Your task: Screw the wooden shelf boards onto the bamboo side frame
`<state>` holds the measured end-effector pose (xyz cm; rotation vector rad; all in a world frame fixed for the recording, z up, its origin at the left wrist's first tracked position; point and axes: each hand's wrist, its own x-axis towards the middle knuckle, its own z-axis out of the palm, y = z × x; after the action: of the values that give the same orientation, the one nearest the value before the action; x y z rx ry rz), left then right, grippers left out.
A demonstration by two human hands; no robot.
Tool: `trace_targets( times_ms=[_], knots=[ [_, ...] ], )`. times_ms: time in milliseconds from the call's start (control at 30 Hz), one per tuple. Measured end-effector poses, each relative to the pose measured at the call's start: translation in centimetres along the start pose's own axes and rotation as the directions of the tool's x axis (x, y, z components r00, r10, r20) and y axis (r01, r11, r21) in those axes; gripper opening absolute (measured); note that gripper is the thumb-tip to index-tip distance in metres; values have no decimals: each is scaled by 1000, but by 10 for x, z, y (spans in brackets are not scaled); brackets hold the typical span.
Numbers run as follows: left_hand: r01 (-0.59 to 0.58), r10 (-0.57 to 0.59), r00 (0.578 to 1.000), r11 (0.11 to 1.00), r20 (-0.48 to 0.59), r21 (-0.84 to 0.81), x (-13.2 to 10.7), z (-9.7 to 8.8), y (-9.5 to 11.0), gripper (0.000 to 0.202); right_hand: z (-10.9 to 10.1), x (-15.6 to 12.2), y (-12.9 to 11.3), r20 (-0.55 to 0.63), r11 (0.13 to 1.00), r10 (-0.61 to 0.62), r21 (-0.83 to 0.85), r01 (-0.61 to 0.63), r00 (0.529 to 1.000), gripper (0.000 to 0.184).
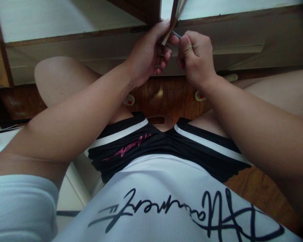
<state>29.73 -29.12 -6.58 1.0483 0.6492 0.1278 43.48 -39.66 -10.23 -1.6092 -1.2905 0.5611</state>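
Note:
My left hand (pixel 147 55) is raised in front of me, its thumb and curled fingers pinching the lower end of a thin brown wooden strip (pixel 173 15) that stands between two white panels. My right hand (pixel 195 57) is closed in a fist just right of it. Its thumb and forefinger pinch a small grey metal piece (pixel 177 34) that touches the strip's edge. What the metal piece is, I cannot make out. The two hands almost touch.
White panels with brown edges (pixel 65 20) lie across the top, over a pale board (pixel 242 37). A glossy wooden floor (pixel 164 94) shows between my bare knees, with two small white-and-red round items (pixel 128 99) (pixel 199 96) on it.

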Motion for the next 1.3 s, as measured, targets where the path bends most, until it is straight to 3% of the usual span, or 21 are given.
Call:
trace_targets(
  times_ms=[133,300,400,533,633,733,867,1033,1167,1300],
  knots=[
    [11,-11,1000,1000,-2,1,-1,0,1,59,5,3,-10,55,964,144,218,-152,988,48],
    [9,-9,1000,1000,24,-9,0,-1,1,54,6,5,-24,216,821,368,380,-426,904,46],
    [9,-9,999,1000,38,-10,-1,-2,2,54,-1,7,-30,357,685,439,460,-564,824,48],
    [15,-14,998,1000,56,-17,-2,-2,3,53,-17,12,-38,629,438,418,493,-751,656,51],
    [15,-14,999,1000,44,-22,0,-2,2,53,-22,14,-42,717,383,346,482,-788,606,52],
    [-1,2,999,1000,35,-23,2,-1,1,55,-17,12,-45,673,471,372,457,-755,640,54],
    [-36,36,999,999,3,-19,2,1,0,56,-7,7,-41,425,685,448,402,-607,787,52],
    [-18,16,1000,999,-24,-49,0,2,1,54,0,4,-24,165,869,328,332,-366,930,53],
    [-26,25,1000,999,-17,-41,0,2,2,56,0,1,-14,-22,977,183,116,-180,983,50],
    [-13,12,1000,999,-17,-37,0,3,2,52,-2,2,-11,-54,990,101,-93,-106,993,44]
  ],
)
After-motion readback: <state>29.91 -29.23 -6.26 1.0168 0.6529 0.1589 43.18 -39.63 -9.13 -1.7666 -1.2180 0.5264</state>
